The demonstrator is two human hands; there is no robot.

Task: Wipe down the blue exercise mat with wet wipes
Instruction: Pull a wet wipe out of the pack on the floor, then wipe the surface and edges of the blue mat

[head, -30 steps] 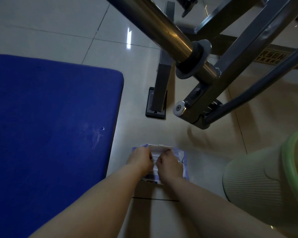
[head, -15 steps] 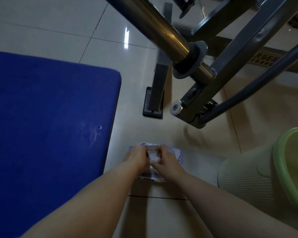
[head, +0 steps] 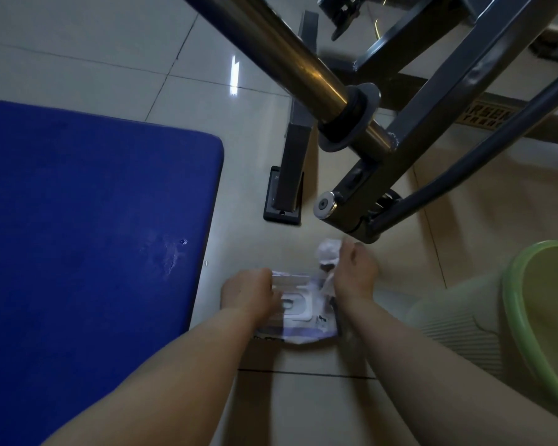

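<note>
This looks like a home workout corner or small gym room. A grey-painted steel exercise machine frame point(head: 438, 101) stands on a glossy pale beige tiled floor point(head: 78, 49), with a thick polished metal bar point(head: 287, 56) carrying a dark rubber collar and grey stop ring slanting across the top. A padded blue exercise mat point(head: 87, 239) lies flat on the tiles beside the frame's foot. A ribbed pale green plastic bin point(head: 529, 323) sits at the right edge, a household touch.

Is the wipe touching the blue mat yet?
No, the wipe is pinched in the right hand above the pack on the floor, beside the mat.
</note>
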